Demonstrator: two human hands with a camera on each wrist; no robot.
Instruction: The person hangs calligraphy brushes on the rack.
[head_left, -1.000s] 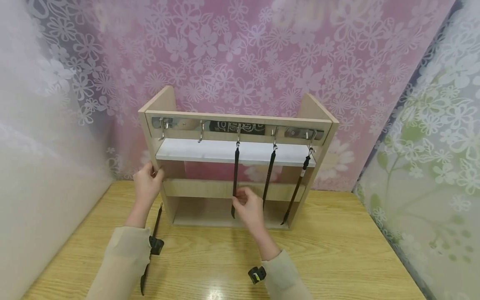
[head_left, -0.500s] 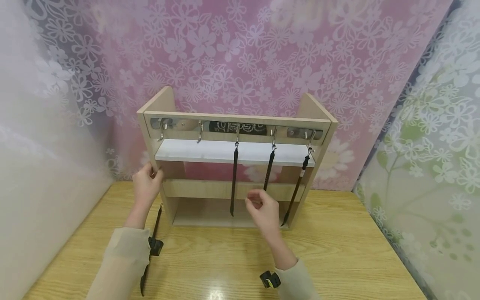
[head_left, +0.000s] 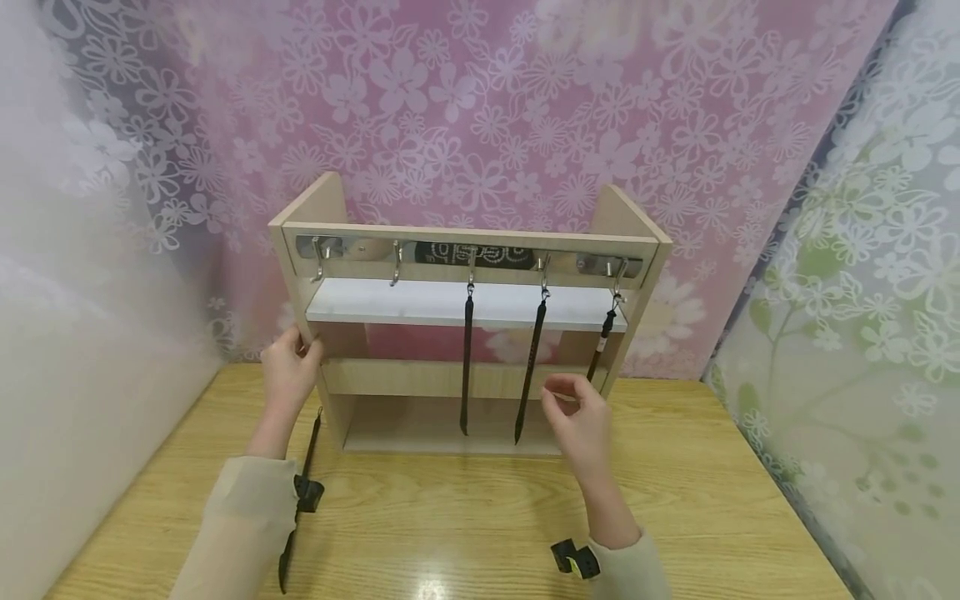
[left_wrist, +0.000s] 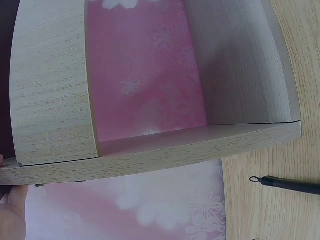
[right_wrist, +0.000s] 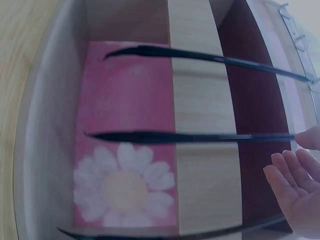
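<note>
A small wooden shelf (head_left: 405,379) stands on the table, with a row of metal hooks along its top board. My left hand (head_left: 288,367) grips the front edge of its left side panel, thumb and fingers on either side. Three dark calligraphy brushes hang tips down: one from the centre hook (head_left: 467,358), one right of it (head_left: 531,367), and one at the far right (head_left: 604,333). In front of that last brush is my right hand (head_left: 585,421), fingers loosely bent and holding nothing. It hides the brush's lower part. The right wrist view shows relaxed fingers (right_wrist: 292,175).
Another calligraphy brush (head_left: 311,450) lies on the wooden table (head_left: 420,517), partly under the left sleeve; its loop end shows in the left wrist view. Two left hooks (head_left: 396,265) carry nothing. Flowered sheeting (head_left: 465,108) stands behind and at both sides.
My right hand has let go of the centre brush and moved right, past the middle brush to the front of the far-right one. The left hand keeps its grip.
</note>
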